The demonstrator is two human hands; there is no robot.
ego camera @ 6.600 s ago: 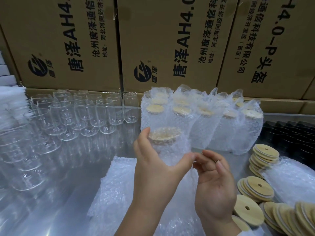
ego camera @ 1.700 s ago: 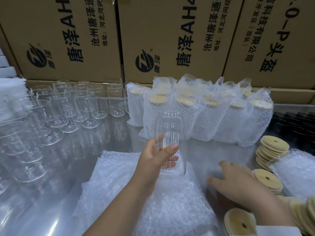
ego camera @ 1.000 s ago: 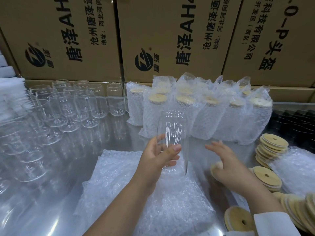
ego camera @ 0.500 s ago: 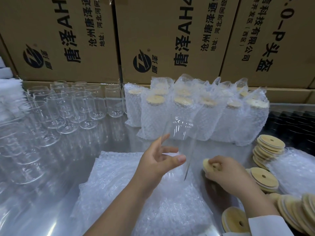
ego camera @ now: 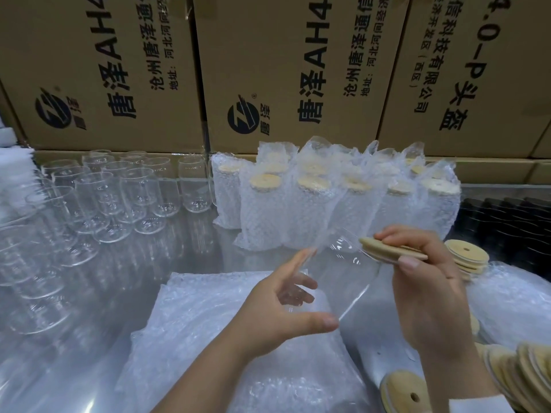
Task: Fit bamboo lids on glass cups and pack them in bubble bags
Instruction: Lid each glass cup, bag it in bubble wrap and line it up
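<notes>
My left hand grips a clear glass cup near its base, tilted with its mouth up and to the right. My right hand holds a round bamboo lid at the cup's mouth, the lid's edge touching the rim. Under both hands lies a pile of flat bubble bags. Loose bamboo lids are stacked at the right, and more lids lie at the lower right.
Bare glass cups stand in rows at the left. Several lidded cups in bubble bags stand behind the hands. Cardboard boxes wall off the back. Dark items fill the far right.
My right hand picked a lid from the right and raised it to the cup's mouth. My left hand tilted the cup toward the right.
</notes>
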